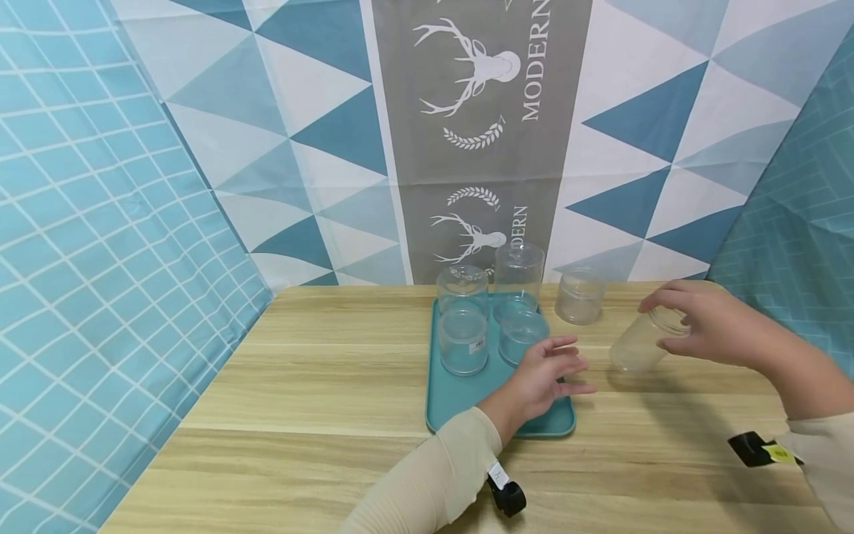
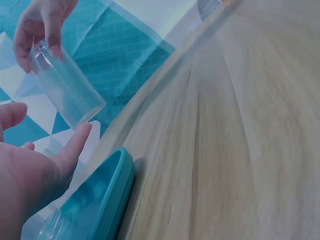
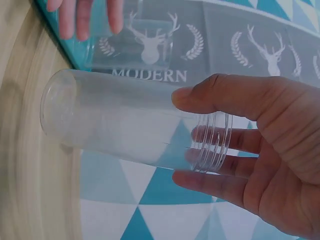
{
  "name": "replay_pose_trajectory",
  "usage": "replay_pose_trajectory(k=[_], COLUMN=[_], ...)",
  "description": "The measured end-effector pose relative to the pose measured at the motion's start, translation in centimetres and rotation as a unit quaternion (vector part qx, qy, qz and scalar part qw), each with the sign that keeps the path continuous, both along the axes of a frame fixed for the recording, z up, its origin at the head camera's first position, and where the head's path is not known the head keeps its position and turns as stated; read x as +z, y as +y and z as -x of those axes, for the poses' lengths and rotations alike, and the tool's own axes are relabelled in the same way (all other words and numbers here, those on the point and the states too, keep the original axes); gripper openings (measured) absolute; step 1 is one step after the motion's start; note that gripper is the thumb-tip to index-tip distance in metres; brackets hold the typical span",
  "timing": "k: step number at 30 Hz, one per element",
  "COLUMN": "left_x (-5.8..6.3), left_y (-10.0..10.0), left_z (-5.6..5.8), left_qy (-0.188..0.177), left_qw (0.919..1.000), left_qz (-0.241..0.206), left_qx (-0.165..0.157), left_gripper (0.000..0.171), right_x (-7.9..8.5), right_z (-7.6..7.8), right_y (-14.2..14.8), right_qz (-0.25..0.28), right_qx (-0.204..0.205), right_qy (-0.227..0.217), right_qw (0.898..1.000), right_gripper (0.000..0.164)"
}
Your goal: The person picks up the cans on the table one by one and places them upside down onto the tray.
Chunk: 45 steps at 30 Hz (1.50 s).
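In the head view my right hand (image 1: 723, 326) grips a clear jar (image 1: 637, 350) around its threaded rim, to the right of the teal tray (image 1: 460, 411). The jar leans, its base pointing down and left towards the tray. In the right wrist view the thumb and fingers wrap the screw neck of this jar (image 3: 125, 120), which has no lid on and looks empty. My left hand (image 1: 542, 377) hovers by the tray's right edge, fingers spread and holding nothing. Several other clear jars, among them a front-left jar (image 1: 463, 345) with a small label, stand on the tray.
Just right of the tray's back corner stands another clear jar (image 1: 580, 298) on the wooden table (image 1: 320, 386). A patterned curtain (image 1: 333, 148) hangs behind the table, and a blue checked cloth (image 1: 100, 259) lines the left side.
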<state>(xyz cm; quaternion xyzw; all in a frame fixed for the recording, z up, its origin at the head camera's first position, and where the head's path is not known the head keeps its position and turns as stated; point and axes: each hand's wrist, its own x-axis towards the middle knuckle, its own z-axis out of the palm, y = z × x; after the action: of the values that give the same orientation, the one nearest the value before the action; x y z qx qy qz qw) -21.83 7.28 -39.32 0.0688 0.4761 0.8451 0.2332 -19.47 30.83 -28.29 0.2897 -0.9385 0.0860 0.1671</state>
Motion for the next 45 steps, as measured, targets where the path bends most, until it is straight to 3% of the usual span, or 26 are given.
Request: replay_pose_trajectory(k=[8,13,18,23,28,32,38,45], left_x=[-0.3,-0.3,-0.4,-0.5,-0.4,-0.2,0.1,0.2], left_y=[-0.4,-0.5,-0.6,-0.8,-1.1,-1.3,-1.8,-2.4], left_z=[-0.4,-0.7,-0.8,-1.0,-1.1,-1.1,-1.0,-0.8], left_qy=[-0.034,-0.043,-0.052,-0.041,-0.036,-0.033,-0.003,0.010], left_qw=[0.9959,0.9922,0.9864,0.9820,0.9814,0.9811,0.9844,0.9835], left_qz=[-0.059,-0.088,-0.114,-0.130,-0.139,-0.148,-0.147,-0.158], left_qx=[-0.059,-0.077,-0.106,-0.131,-0.128,-0.121,-0.097,-0.086], left_gripper=[0.037,0.042,0.047,0.028,0.017,0.018,0.019,0.022], right_x=[0.8,1.3,1.6,1.8,2.0,2.0,1.8,2.0], right_z=[-0.9,-1.5,-2.0,-2.5,-2.8,-3.1,-3.3,-3.4], right_y=[-1.4,-2.3,-3.1,-3.6,-4.0,-4.4,-4.8,-5.0], right_qz=[0.004,0.009,0.013,0.016,0.029,0.043,0.061,0.068], right_qx=[0.051,0.090,0.120,0.137,0.150,0.159,0.171,0.160], right_qy=[0.060,0.100,0.113,0.114,0.108,0.108,0.129,0.146], right_qw=[0.997,0.991,0.986,0.984,0.982,0.980,0.975,0.974], right_gripper=[0.053,0.058,0.060,0.059,0.057,0.043,0.056,0.060])
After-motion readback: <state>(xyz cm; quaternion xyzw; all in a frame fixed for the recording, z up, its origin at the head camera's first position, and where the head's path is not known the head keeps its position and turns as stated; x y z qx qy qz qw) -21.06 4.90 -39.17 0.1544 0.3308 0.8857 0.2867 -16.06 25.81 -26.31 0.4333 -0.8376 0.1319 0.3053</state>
